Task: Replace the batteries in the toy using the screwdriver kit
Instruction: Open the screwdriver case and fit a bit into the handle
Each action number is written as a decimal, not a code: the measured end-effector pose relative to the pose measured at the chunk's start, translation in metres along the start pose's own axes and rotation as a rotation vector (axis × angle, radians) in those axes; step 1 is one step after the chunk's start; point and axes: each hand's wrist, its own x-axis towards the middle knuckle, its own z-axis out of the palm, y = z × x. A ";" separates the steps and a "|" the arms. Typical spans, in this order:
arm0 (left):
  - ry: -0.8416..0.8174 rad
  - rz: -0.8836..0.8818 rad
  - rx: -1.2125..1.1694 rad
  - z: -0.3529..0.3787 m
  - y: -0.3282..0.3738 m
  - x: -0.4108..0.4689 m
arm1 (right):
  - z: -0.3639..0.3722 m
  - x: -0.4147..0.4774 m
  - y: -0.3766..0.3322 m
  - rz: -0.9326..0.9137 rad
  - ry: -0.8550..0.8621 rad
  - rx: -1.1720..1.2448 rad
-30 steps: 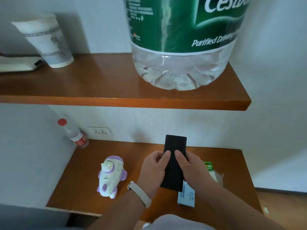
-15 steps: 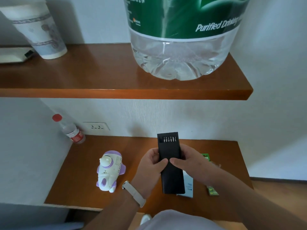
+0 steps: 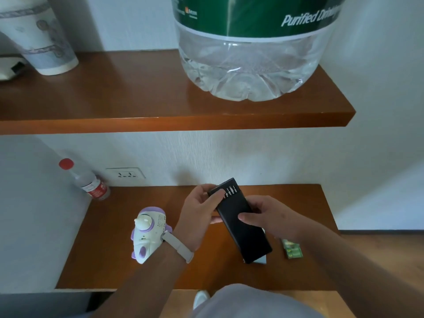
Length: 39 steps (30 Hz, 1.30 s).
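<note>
Both hands clamped the matte black, slab-shaped screwdriver kit [image 3: 243, 228], tilted above the glossy wooden shelf [image 3: 114, 260]. The left hand [image 3: 199, 210] pinched its upper end, where a row of small metal bits [image 3: 230, 191] showed; the right hand [image 3: 268, 216] wrapped its middle. Left of the grip lay the rounded white-and-purple plastic toy [image 3: 149, 230]; right of it, a flat green battery pack [image 3: 292, 249].

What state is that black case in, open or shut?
Partly open: a row of metal bits shows at the far end of the black case, which the left hand and right hand grip.
</note>
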 end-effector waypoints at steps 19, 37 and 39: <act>0.184 -0.022 -0.035 -0.005 -0.004 0.015 | 0.003 0.000 0.038 0.113 0.232 -0.067; 0.225 -0.127 -0.237 0.008 -0.033 0.009 | 0.022 -0.006 0.062 0.174 0.284 0.195; 0.215 -0.125 -0.220 0.007 -0.033 0.013 | 0.024 -0.008 0.065 0.167 0.281 0.248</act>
